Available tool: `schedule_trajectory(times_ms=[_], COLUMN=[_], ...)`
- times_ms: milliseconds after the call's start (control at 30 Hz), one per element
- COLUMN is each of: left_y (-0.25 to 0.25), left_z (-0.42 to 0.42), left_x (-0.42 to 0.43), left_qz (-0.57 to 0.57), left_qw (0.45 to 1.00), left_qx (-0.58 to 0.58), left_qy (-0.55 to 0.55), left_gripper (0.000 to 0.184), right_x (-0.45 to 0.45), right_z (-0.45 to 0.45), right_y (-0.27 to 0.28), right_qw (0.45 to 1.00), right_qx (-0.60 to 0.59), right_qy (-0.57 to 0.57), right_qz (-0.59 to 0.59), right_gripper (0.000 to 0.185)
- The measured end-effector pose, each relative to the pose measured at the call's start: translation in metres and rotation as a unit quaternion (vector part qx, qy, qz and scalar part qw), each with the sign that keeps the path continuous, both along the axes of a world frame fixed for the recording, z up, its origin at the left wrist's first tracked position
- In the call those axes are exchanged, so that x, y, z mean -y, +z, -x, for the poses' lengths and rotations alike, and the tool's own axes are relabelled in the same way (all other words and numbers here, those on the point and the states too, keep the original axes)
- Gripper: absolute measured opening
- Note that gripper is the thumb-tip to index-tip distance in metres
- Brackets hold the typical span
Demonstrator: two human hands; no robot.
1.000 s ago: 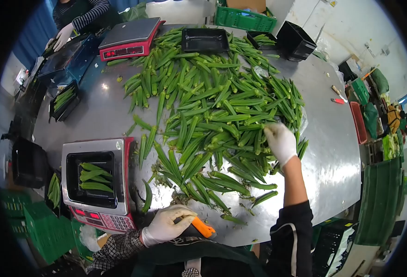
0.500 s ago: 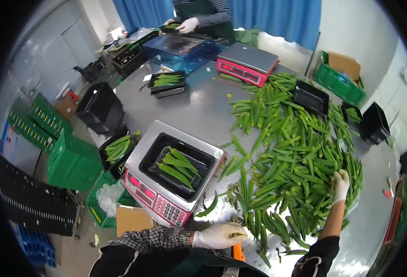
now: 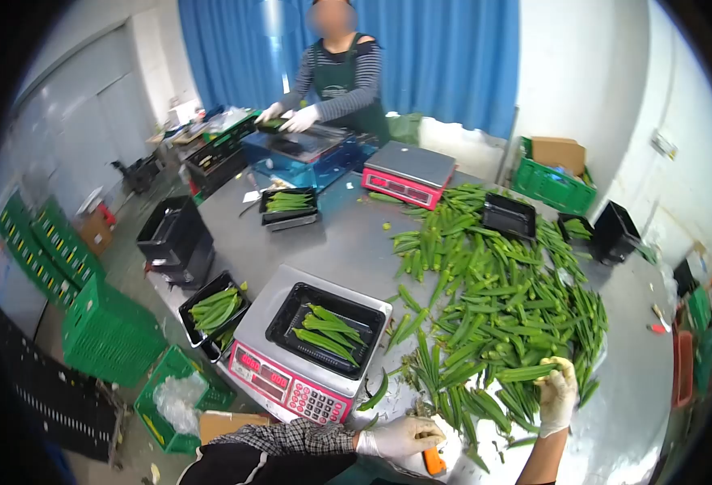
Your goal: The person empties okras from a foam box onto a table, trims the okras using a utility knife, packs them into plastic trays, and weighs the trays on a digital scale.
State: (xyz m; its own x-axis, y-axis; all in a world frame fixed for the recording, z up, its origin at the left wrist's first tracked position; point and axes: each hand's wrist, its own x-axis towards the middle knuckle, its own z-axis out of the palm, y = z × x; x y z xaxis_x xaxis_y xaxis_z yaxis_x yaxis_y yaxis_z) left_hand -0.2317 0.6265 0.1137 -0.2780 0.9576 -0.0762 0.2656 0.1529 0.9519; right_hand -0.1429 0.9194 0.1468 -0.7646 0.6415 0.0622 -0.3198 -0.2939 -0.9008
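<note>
My right hand (image 3: 559, 398), in a whitish glove, pinches an okra pod (image 3: 526, 373) at the near right side of the okra pile (image 3: 493, 323). My left hand (image 3: 400, 437), gloved too, is closed low in front of the scale (image 3: 261, 373); whatever its curled fingers hold, if anything, is hidden. Just right of it lies an orange-handled object (image 3: 433, 461), partly seen. On the scale's plate rests a black tray (image 3: 283, 323) with several okra pods (image 3: 328, 333) in it. A single curved pod (image 3: 375, 391) lies beside the scale.
A co-worker in a dark apron (image 3: 336, 81) handles a dark tray (image 3: 272, 124) over a blue machine (image 3: 307, 162). A second scale (image 3: 408, 174) stands farther back. Filled trays (image 3: 214, 311) sit left of mine, near stacked black trays (image 3: 174, 238). An empty-looking tray (image 3: 509, 217) lies on the pile.
My view has tilted upward. My right hand has come out of the pile with an okra pod between its fingers. The left stays closed near the scale. The co-worker's hands have shifted with a tray.
</note>
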Motion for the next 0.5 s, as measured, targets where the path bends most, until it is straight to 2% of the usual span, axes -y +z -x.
schedule_trajectory(times_ms=[33, 100, 167, 233, 300, 333, 433, 467, 500], left_y=[-0.006, -0.026, -0.018, 0.007, 0.019, 0.027, 0.034, 0.037, 0.035], left_z=[0.000, -0.013, -0.013, -0.012, -0.018, -0.024, -0.037, -0.041, -0.045], left_x=[0.002, 0.002, 0.003, 0.004, 0.005, 0.005, 0.007, 0.008, 0.009], left_qz=[-0.039, -0.101, -0.111, -0.089, -0.101, -0.121, -0.056, -0.050, -0.035], left_qw=[0.998, 0.982, 0.941, 0.931, 0.944, 0.938, 0.921, 0.920, 0.928], left_qx=[0.042, 0.151, 0.316, 0.354, 0.313, 0.324, 0.378, 0.379, 0.362], left_qy=[0.024, 0.047, 0.039, 0.023, -0.021, -0.031, -0.078, -0.083, -0.084], left_gripper=[0.028, 0.037, 0.055, 0.063, 0.068, 0.063, 0.051, 0.042, 0.041], right_x=[0.017, 0.053, 0.078, 0.092, 0.110, 0.118, 0.145, 0.151, 0.157], right_z=[-0.011, -0.026, -0.041, -0.057, -0.076, -0.086, -0.110, -0.117, -0.125], right_y=[0.006, 0.020, 0.021, 0.014, 0.009, 0.008, 0.008, 0.002, -0.004], right_qw=[1.000, 0.989, 0.989, 0.999, 0.998, 0.999, 0.995, 0.995, 0.994], right_qx=[0.004, 0.097, 0.096, 0.043, 0.044, 0.026, -0.002, -0.003, -0.004], right_qy=[0.000, -0.044, -0.055, -0.021, -0.029, -0.024, -0.036, -0.054, -0.074], right_qz=[-0.005, -0.107, -0.100, 0.015, 0.027, 0.036, 0.089, 0.082, 0.076], right_gripper=[0.026, 0.026, 0.026, 0.027, 0.028, 0.029, 0.031, 0.031, 0.032])
